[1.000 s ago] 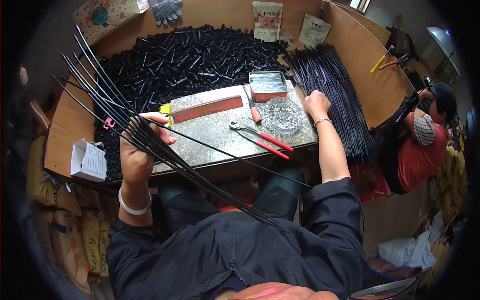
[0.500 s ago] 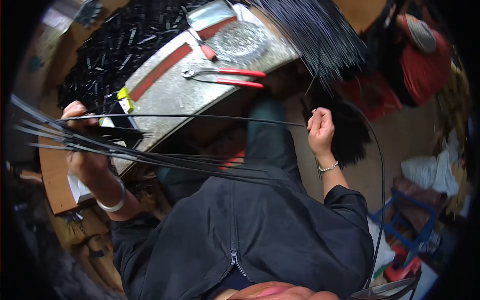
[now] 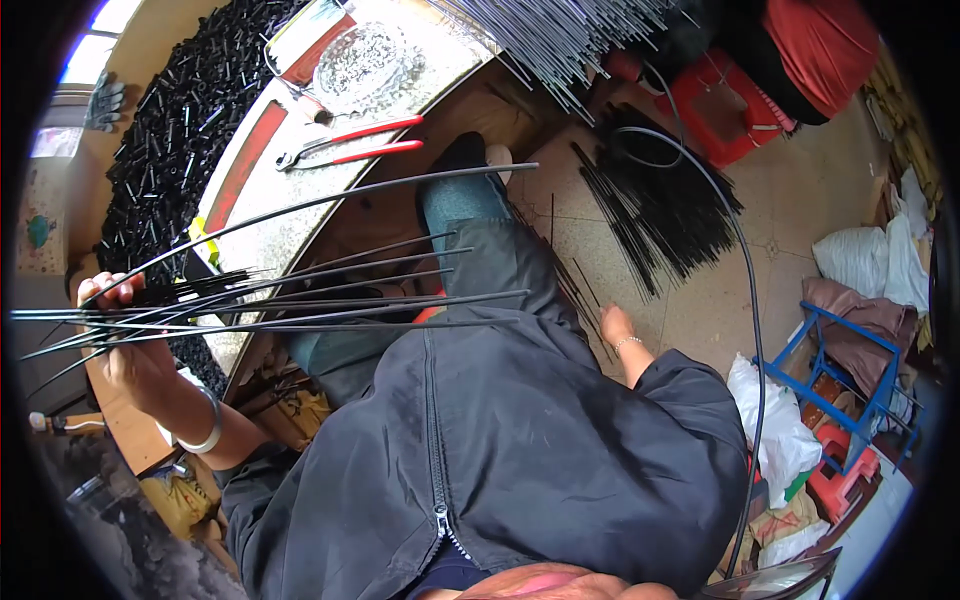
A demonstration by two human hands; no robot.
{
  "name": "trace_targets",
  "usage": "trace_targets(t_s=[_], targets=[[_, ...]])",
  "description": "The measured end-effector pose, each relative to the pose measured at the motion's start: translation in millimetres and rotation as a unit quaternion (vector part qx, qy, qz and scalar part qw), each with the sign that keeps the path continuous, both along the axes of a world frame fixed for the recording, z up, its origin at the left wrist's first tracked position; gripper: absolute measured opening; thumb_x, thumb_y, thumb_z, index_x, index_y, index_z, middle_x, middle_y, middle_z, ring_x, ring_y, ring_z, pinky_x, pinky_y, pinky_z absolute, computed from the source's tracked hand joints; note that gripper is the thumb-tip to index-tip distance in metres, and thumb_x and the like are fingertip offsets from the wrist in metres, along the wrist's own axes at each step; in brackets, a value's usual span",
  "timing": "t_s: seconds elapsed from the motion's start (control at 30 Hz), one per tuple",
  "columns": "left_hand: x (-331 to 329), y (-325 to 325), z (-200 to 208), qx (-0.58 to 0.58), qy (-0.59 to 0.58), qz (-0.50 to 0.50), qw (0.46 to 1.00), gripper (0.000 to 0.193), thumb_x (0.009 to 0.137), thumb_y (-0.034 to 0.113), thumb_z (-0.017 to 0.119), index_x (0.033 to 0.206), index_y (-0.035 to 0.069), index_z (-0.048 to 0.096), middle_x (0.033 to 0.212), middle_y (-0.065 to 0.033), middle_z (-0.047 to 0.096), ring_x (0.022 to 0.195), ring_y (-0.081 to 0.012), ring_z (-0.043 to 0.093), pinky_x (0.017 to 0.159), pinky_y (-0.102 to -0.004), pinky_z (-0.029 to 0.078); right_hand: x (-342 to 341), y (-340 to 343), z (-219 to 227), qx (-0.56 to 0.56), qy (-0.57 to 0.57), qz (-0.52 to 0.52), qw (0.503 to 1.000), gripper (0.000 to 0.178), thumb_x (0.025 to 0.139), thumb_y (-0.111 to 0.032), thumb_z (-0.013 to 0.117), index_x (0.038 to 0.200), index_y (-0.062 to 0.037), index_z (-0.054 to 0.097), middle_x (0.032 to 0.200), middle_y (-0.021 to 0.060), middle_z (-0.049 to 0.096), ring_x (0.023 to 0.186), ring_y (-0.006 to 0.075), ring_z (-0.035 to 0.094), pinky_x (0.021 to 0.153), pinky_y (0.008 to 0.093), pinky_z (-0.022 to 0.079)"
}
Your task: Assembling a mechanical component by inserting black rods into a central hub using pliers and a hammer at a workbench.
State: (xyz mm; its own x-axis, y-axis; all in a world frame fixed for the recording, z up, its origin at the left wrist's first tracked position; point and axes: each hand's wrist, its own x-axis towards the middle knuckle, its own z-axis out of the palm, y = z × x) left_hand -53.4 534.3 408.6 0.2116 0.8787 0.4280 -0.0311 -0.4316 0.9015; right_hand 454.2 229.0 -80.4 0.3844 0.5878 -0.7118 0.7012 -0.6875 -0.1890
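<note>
My left hand [image 3: 135,345], a silver bangle on its wrist, is closed round a bundle of long thin black rods [image 3: 390,307]. They fan out across my lap; one bows up above the others. A tuft of finer black strands [image 3: 205,287] pokes out beside the same hand. My right hand [image 3: 617,326], with a bracelet, is low beside my knee. Its fingers look curled near some thin dark rods [image 3: 577,290], but what they hold, if anything, is hidden. Red-handled cutters [image 3: 350,145] lie on the pale worktop [image 3: 335,110], apart from both hands.
Heaped short black pieces [image 3: 190,125] cover the table beyond the worktop. A coil of clear material [image 3: 368,65] lies near the cutters. Grey rods [image 3: 560,40] overhang the far edge. Black rods [image 3: 665,200] lie on the floor near a red stool [image 3: 715,110]. A blue frame [image 3: 835,390] stands right.
My right hand has let go of the rod it was stretching across and dropped down beside my knee. My left hand, still gripping the bundle, has shifted slightly left and down.
</note>
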Motion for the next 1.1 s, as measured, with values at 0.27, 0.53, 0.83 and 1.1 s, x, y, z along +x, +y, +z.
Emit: trace_targets(t_s=[0.27,0.53,0.83,1.1], targets=[[34,-5,-1,-0.022,-0.106,-0.084,0.991,0.026,0.082,0.007,0.064,0.105,0.002,0.053,0.091,-0.0089,0.048,0.092,-0.0224,0.052,0.095,-0.0390,0.043,34,129,73,0.146,0.167,0.027,0.975,0.042,0.094,-0.034,0.053,0.119,-0.0006,0.057,0.107,0.0150,0.066,0.089,0.0250,0.064,0.077,0.0369,0.052],[82,-20,-11,-0.036,-0.091,-0.037,0.994,0.022,0.092,0.012,0.054,0.110,-0.001,0.055,0.105,-0.0153,0.062,0.097,-0.0270,0.064,0.087,-0.0402,0.052,-68,240,388,0.197,0.772,0.175,0.578,0.096,0.082,-0.072,0.045,0.144,-0.0003,0.027,0.133,0.0270,0.047,0.121,0.0338,0.050,0.101,0.0407,0.038],[75,-16,-8,-0.006,-0.117,0.009,0.993,0.019,0.091,0.003,0.054,0.108,-0.003,0.061,0.098,-0.0136,0.066,0.098,-0.0215,0.064,0.089,-0.0335,0.050,-166,251,424,0.146,0.693,0.339,0.619,0.089,0.079,-0.024,0.074,0.146,-0.0001,0.019,0.142,0.0141,0.036,0.130,0.0242,0.039,0.108,0.0385,0.031],[57,4,-16,0.100,0.017,0.173,0.980,0.025,0.086,-0.001,0.056,0.110,-0.003,0.063,0.089,-0.0120,0.071,0.082,-0.0145,0.068,0.075,-0.0281,0.052,-193,257,438,0.177,0.614,0.257,0.725,0.036,0.102,-0.031,0.040,0.110,0.0011,0.054,0.056,-0.0036,0.042,0.044,0.0027,0.031,0.041,0.0182,0.025]])
